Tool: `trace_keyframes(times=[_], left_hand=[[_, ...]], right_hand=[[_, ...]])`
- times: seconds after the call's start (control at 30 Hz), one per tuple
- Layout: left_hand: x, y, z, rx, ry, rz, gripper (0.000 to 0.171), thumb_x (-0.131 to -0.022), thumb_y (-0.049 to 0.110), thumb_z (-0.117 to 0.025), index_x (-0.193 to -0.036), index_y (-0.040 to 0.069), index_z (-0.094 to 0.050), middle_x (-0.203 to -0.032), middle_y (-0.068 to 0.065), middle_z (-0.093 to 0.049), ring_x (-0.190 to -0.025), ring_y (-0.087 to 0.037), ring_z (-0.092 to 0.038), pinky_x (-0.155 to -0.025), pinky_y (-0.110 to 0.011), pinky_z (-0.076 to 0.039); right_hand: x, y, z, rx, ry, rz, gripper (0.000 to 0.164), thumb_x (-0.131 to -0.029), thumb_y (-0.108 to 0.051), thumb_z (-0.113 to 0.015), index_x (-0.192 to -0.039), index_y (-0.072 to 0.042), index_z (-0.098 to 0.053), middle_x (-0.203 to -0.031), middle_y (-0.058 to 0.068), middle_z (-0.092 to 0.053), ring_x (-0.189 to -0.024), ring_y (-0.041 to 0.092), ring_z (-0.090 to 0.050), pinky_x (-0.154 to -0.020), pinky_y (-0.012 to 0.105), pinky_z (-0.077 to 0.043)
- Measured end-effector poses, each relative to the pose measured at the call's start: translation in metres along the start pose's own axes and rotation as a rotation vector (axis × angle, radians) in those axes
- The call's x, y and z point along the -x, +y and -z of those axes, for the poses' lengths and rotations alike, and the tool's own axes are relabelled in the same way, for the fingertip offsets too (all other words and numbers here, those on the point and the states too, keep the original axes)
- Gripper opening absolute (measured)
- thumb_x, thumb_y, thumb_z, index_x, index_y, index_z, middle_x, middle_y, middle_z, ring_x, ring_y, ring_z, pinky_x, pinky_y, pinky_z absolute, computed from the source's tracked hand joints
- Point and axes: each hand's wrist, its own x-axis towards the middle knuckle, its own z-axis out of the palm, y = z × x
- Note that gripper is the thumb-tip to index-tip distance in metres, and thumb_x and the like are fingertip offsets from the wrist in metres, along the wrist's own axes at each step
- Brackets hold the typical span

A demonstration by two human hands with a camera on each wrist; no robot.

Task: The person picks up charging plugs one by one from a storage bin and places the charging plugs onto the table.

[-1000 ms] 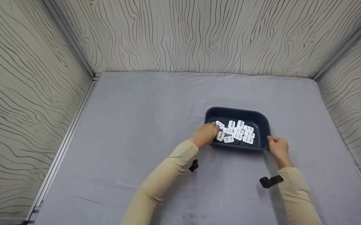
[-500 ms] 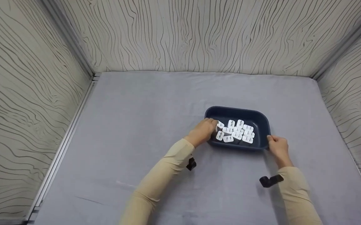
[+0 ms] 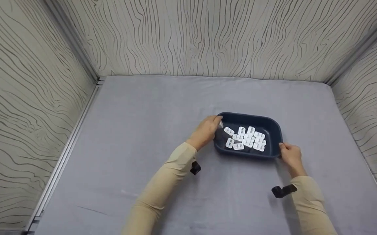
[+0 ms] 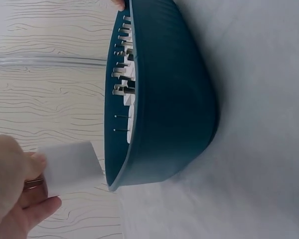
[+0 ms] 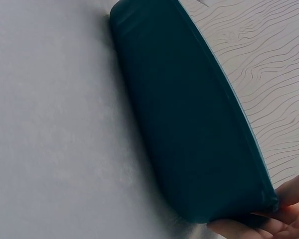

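In the head view a dark blue plastic basin holds several white plug-in power adapters, printed faces and prongs upward. My left hand is at the basin's left end. Between thumb and fingers it pinches one white power adapter, lifted just over the rim in the left wrist view; a metal prong shows by the fingers. My right hand grips the basin's right end, thumb at the rim and fingers underneath in the right wrist view.
A grey cloth covers the table under the basin. Wood-grain panels stand at the back and both sides, with a metal rail along the left edge. Black wrist cameras hang from the sleeves.
My left hand has moved up and left, from inside the basin to its left rim, bringing out one power adapter. The right hand and basin have stayed almost still.
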Motion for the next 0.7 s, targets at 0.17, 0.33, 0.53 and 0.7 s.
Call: trace_keyframes(times=[0.17,0.33,0.53,0.7], left_hand=[[0.001,-0.008,-0.004,-0.018,0.032,0.02,0.034,-0.088,-0.006,-0.049,-0.122,-0.007,-0.056,-0.114,-0.017,-0.066,-0.107,-0.028,-0.065,-0.099,-0.032,-0.053],[0.002,-0.017,-0.01,-0.009,0.047,0.059,0.031,-0.088,-0.005,-0.052,-0.119,-0.005,-0.058,-0.111,-0.016,-0.067,-0.105,-0.028,-0.065,-0.097,-0.032,-0.053],[0.002,-0.03,-0.02,-0.053,0.045,0.117,0.036,-0.083,-0.01,-0.057,-0.118,-0.005,-0.058,-0.111,-0.016,-0.067,-0.104,-0.027,-0.066,-0.093,-0.033,-0.055],[0.002,-0.036,-0.026,-0.057,0.018,0.155,0.032,-0.087,-0.005,-0.059,-0.119,-0.005,-0.057,-0.113,-0.017,-0.067,-0.107,-0.028,-0.066,-0.096,-0.033,-0.054]], right_hand=[[-0.001,0.001,0.0,0.019,0.002,0.017,0.043,-0.099,-0.018,-0.042,-0.126,0.012,-0.055,-0.133,0.032,-0.051,-0.109,0.033,-0.053,-0.084,0.025,-0.045],[-0.003,0.002,0.0,0.023,0.029,0.021,0.039,-0.098,-0.018,-0.046,-0.116,0.012,-0.063,-0.112,0.026,-0.065,-0.087,0.019,-0.054,-0.068,0.015,-0.039],[-0.002,0.002,0.001,0.014,0.059,0.035,0.035,-0.096,-0.016,-0.05,-0.105,0.015,-0.064,-0.087,0.013,-0.067,-0.077,0.014,-0.049,-0.065,0.015,-0.037],[-0.001,0.002,0.002,-0.001,0.06,0.033,0.034,-0.096,-0.015,-0.051,-0.108,0.014,-0.064,-0.081,0.009,-0.066,-0.071,0.011,-0.048,-0.059,0.016,-0.039]])
